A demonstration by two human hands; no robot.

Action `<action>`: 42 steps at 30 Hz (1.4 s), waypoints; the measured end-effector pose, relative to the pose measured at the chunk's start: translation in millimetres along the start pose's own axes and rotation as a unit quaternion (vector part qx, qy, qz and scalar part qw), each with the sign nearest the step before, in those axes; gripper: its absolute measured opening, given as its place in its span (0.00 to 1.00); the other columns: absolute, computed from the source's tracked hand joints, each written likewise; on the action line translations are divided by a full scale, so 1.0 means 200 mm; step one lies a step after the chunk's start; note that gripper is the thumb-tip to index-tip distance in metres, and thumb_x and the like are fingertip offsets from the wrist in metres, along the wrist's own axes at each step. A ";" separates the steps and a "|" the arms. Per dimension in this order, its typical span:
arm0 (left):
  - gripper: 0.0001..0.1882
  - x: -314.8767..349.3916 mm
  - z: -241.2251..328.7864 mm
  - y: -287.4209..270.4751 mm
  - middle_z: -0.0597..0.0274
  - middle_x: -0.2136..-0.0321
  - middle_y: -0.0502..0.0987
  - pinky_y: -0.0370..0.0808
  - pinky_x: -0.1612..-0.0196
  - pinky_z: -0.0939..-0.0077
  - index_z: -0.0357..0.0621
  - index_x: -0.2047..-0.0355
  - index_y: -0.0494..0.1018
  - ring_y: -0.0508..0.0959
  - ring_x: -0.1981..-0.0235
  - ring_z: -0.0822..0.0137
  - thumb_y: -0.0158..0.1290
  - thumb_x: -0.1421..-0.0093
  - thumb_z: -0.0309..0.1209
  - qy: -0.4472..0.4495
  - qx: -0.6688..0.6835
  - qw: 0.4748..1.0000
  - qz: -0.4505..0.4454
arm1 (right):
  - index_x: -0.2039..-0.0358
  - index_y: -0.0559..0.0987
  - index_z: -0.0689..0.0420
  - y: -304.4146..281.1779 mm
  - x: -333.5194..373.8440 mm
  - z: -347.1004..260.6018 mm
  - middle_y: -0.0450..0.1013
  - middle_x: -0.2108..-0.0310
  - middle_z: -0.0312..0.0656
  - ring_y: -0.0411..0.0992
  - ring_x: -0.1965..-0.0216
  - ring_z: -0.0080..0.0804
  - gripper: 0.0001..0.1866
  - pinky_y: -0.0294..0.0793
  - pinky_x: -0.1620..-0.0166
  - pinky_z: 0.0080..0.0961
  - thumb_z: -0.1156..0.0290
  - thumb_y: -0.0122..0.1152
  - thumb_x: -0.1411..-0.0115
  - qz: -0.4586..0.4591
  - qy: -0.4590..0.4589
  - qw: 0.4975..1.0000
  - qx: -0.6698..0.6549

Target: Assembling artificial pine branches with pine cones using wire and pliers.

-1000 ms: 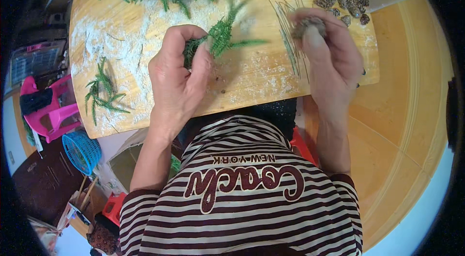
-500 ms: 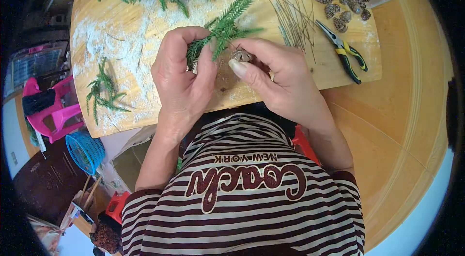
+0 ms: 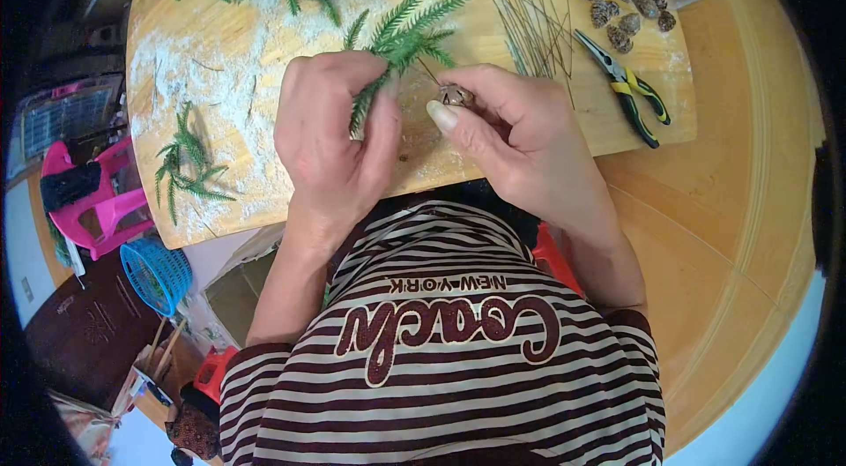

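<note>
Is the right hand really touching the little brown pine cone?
Touching. The head view shows the little brown pine cone pinched between the thumb and bent forefinger of the right hand, with no gap.

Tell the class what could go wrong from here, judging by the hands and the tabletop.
The thin wire between the pine cone in the right hand and the green sprig could prick the left hand.
The pliers, with handles near the table edge, might get knocked off.
The loose wires cross each other, so they may snag.
</note>
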State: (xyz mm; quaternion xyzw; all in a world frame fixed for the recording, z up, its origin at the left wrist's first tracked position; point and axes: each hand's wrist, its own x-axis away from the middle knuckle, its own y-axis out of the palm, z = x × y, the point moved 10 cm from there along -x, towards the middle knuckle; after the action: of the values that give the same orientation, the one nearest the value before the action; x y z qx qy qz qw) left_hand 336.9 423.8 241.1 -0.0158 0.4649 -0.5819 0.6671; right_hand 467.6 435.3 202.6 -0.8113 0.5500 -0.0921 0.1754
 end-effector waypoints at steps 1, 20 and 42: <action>0.12 0.00 0.03 0.01 0.55 0.73 0.74 0.69 0.69 0.71 0.37 0.68 0.72 0.72 0.73 0.58 0.56 0.55 0.17 0.024 -0.004 1.000 -0.007 | 0.59 0.74 0.67 0.00 0.00 0.00 0.67 0.82 0.33 0.60 0.80 0.15 0.13 0.60 0.78 0.15 0.73 0.60 0.42 0.004 -0.004 1.000 -0.001; 0.11 0.06 0.07 0.02 0.56 0.69 0.75 0.68 0.63 0.69 0.37 0.66 0.74 0.71 0.68 0.58 0.57 0.52 0.19 -0.001 0.059 0.998 -0.013 | 0.50 0.65 0.65 0.06 0.01 0.05 0.69 0.71 0.35 0.63 0.72 0.14 0.17 0.63 0.69 0.12 0.79 0.53 0.39 -0.006 -0.030 0.994 -0.103; 0.03 0.17 -0.09 0.17 0.62 0.69 0.73 0.64 0.56 0.78 0.38 0.69 0.74 0.67 0.62 0.68 0.56 0.45 0.23 -0.259 0.290 0.920 0.045 | 0.51 0.67 0.65 0.03 0.08 0.05 0.69 0.75 0.34 0.65 0.74 0.16 0.16 0.68 0.69 0.14 0.80 0.54 0.40 0.123 -0.107 0.986 -0.020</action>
State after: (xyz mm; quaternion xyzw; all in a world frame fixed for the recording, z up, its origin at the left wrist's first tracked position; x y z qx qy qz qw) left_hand 346.9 416.9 191.6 0.0494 0.0873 -0.6365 0.7647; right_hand 471.9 421.2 191.3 -0.7459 0.6254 0.0286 0.2274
